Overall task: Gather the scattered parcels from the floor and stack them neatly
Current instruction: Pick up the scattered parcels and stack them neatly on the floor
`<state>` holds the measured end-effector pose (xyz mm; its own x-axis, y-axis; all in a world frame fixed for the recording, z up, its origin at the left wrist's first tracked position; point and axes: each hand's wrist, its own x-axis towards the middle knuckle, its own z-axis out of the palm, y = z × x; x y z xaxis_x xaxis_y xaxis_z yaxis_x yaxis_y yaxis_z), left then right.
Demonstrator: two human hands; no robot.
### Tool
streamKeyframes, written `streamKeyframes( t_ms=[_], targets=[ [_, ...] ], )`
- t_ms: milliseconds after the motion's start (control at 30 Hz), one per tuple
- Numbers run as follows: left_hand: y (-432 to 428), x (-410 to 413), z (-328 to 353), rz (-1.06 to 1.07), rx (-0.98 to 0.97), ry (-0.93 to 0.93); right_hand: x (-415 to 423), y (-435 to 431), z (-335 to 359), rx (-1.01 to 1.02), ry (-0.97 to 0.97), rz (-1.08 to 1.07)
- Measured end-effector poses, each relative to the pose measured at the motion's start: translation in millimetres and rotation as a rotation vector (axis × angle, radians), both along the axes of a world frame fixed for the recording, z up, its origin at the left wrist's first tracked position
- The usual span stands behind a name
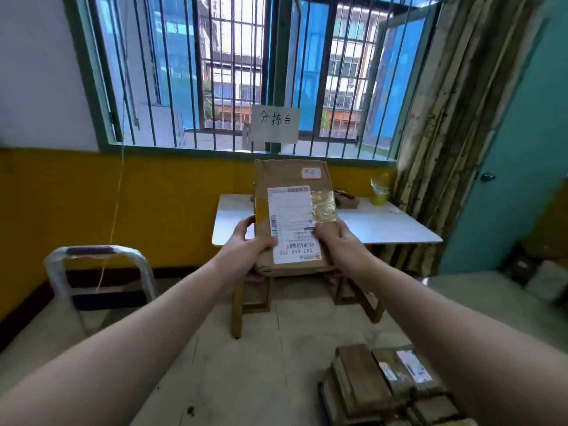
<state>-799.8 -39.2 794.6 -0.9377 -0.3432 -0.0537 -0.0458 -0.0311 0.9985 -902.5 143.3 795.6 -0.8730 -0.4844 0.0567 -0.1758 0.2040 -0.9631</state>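
A brown cardboard parcel point(290, 179) with a white shipping label is held up in the air in front of me, its far end tilted upward. My left hand point(246, 244) grips its lower left edge, thumb on top by the label. My right hand point(335, 241) grips its lower right edge. On the floor at the lower right lie several brown parcels point(390, 385) packed close together, two with white labels. A small brown parcel point(345, 199) sits on the white table point(396, 229) behind the held one.
The white table stands under a barred window with a paper sign point(275, 123). A yellow-green cup point(379, 195) is on its far right. A metal step stool point(101, 278) stands at the left. A curtain point(451, 133) and a teal door point(522, 164) are at the right.
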Motion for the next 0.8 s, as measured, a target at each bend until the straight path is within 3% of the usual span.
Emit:
streamKeyframes(
  t_ms=[300, 633, 800],
  targets=[
    [109, -5, 7, -0.102, -0.005, -0.024, 19, 117, 7, -0.059, -0.022, -0.104],
    [116, -3, 10, -0.352, -0.002, -0.090, 47, 153, 20, -0.031, -0.086, -0.230],
    [126, 6, -1, -0.564, -0.056, -0.207, 59, 188, 7, -0.148, -0.155, -0.394]
  ],
)
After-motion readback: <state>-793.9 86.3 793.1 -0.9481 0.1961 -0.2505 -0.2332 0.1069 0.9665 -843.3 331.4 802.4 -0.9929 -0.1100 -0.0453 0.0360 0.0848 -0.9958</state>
